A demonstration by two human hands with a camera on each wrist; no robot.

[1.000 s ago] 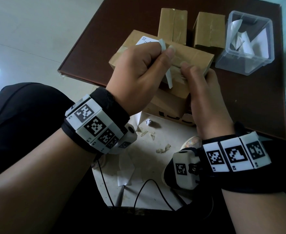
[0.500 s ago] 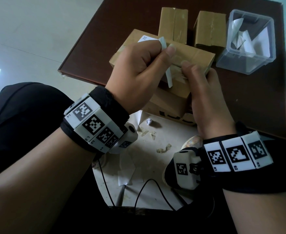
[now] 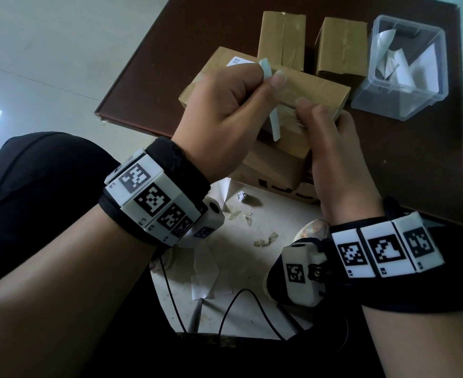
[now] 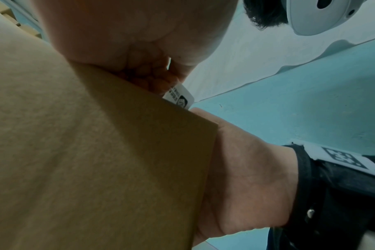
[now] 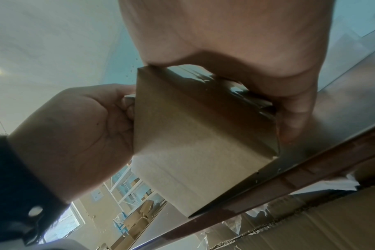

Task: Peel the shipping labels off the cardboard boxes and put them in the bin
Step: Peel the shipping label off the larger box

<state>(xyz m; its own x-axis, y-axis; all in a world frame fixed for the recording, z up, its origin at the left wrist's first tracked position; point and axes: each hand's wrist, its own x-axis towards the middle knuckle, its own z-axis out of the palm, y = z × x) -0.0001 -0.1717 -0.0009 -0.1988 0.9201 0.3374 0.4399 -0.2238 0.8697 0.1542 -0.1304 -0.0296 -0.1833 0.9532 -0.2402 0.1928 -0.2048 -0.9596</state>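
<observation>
My left hand (image 3: 268, 75) pinches a white shipping label (image 3: 274, 126) between thumb and forefinger; the strip hangs down over a small cardboard box (image 3: 287, 143). In the left wrist view the label's printed end (image 4: 179, 98) sticks out below my curled fingers (image 4: 152, 79), against the box (image 4: 96, 152). My right hand (image 3: 320, 118) grips that box from the right, thumb on its top face. The right wrist view shows the box (image 5: 193, 135) between both hands. The clear plastic bin (image 3: 372, 102) stands at the back right with white labels inside.
A larger flat box (image 3: 323, 88) lies behind the hands, with a white printed patch (image 3: 237, 61) beside my left knuckles. Two upright boxes (image 3: 282, 39) (image 3: 342, 47) stand behind it on the brown table (image 3: 416, 173). Paper scraps (image 3: 266, 238) and a black cable (image 3: 238, 304) lie on the floor.
Almost nothing differs. Both hands keep their hold, and my right thumb has edged slightly up the box.
</observation>
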